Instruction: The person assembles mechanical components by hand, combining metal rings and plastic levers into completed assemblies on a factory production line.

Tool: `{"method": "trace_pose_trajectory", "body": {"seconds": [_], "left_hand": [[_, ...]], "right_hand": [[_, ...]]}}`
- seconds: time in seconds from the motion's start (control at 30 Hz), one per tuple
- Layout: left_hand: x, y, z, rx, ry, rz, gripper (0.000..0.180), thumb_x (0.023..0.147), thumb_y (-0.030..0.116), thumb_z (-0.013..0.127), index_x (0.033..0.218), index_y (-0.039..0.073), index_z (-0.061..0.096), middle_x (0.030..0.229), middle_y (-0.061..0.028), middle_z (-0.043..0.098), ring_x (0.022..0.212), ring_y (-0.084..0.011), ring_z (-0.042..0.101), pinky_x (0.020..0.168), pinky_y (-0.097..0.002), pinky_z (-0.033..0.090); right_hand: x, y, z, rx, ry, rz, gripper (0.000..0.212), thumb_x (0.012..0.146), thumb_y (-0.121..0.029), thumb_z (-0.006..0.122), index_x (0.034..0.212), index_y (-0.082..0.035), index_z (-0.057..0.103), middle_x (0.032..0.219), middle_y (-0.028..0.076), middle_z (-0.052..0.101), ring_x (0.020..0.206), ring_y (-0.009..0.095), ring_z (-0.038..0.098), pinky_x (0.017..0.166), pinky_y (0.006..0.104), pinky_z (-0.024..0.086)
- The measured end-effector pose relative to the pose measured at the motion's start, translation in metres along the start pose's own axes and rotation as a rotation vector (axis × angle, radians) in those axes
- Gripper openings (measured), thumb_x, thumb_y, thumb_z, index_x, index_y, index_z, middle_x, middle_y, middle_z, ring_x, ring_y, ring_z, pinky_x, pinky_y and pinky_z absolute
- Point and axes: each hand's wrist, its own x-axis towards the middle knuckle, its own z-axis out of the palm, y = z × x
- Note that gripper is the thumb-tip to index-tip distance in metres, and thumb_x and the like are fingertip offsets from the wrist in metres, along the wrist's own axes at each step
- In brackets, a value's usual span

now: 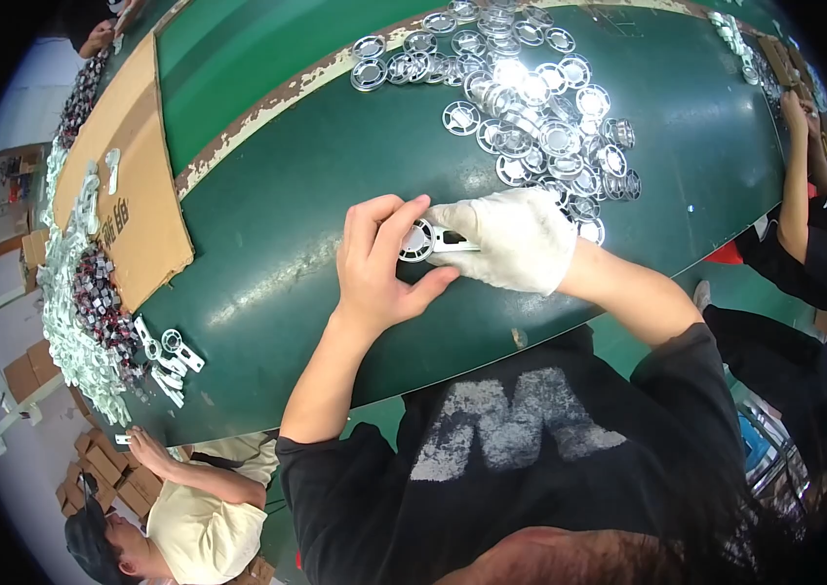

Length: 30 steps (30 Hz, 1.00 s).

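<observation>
Between my hands is a pale plastic housing (445, 240) with a slotted handle, its round end fitted with a silver-rimmed spoked disc (417, 241). My bare left hand (374, 258) is closed round the disc end, fingers over the far side and thumb on the near side. In a white glove, my right hand (521, 241) grips the handle end from the right. The gloved fingers hide part of the handle. Just beyond and right of my hands, many silver-rimmed spoked rings (531, 117) lie heaped, some stacked on their sides.
Several loose pale housings (170, 361) lie at the left, by a long pile of pale parts (77, 322) and small dark parts with red bits (106, 302). Flattened cardboard (145, 195) rests on the green table (296, 205). Co-workers' hands (148, 453) are at the table's edges.
</observation>
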Motion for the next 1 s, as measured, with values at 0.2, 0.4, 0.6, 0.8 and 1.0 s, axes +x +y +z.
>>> {"method": "trace_pose_trajectory", "body": {"seconds": [0.2,0.4,0.6,0.8,1.0], "left_hand": [[-0.002,-0.008,-0.006,-0.014,-0.052,0.056,0.046,0.089,0.025,0.07,0.125,-0.003,0.063,0.117,-0.0199,0.064,0.099,-0.0326,0.065,0.086,-0.0385,0.053],[0.0,-0.002,-0.005,-0.163,-0.042,-0.045,0.044,0.087,0.016,0.075,0.125,-0.003,0.063,0.121,-0.02,0.067,0.107,-0.0304,0.067,0.088,-0.0354,0.054],[0.001,0.001,-0.007,-0.203,-0.045,-0.119,0.049,0.082,0.007,0.08,0.127,-0.002,0.063,0.124,-0.0196,0.069,0.109,-0.0267,0.07,0.085,-0.0326,0.058],[0.001,-0.004,-0.008,-0.222,-0.046,-0.067,0.05,0.079,0.003,0.081,0.125,-0.003,0.065,0.124,-0.0216,0.069,0.112,-0.0293,0.07,0.09,-0.035,0.058],[0.001,0.0,-0.006,-0.124,-0.007,0.04,0.053,0.077,0.002,0.084,0.126,-0.003,0.065,0.12,-0.0228,0.071,0.11,-0.0326,0.071,0.093,-0.0378,0.058]], "right_hand": [[0.001,0.002,-0.004,-0.05,0.138,-0.061,0.034,0.084,-0.032,0.077,0.114,-0.015,0.072,0.075,0.008,0.07,0.066,0.027,0.07,0.055,0.0376,0.054],[0.003,0.003,-0.002,-0.06,0.215,-0.075,0.034,0.085,-0.033,0.076,0.113,-0.016,0.072,0.074,0.007,0.07,0.064,0.027,0.07,0.055,0.0379,0.054],[0.004,0.003,-0.002,-0.108,0.202,-0.06,0.035,0.084,-0.032,0.077,0.115,-0.016,0.072,0.073,0.007,0.07,0.064,0.027,0.07,0.055,0.0384,0.054],[0.002,0.004,-0.002,-0.062,0.214,-0.064,0.037,0.083,-0.031,0.079,0.115,-0.015,0.071,0.075,0.007,0.071,0.066,0.028,0.071,0.057,0.0381,0.055],[0.0,-0.001,-0.009,0.137,0.123,0.06,0.04,0.085,-0.028,0.078,0.121,-0.012,0.069,0.09,0.01,0.075,0.08,0.028,0.074,0.069,0.0362,0.06]]}}
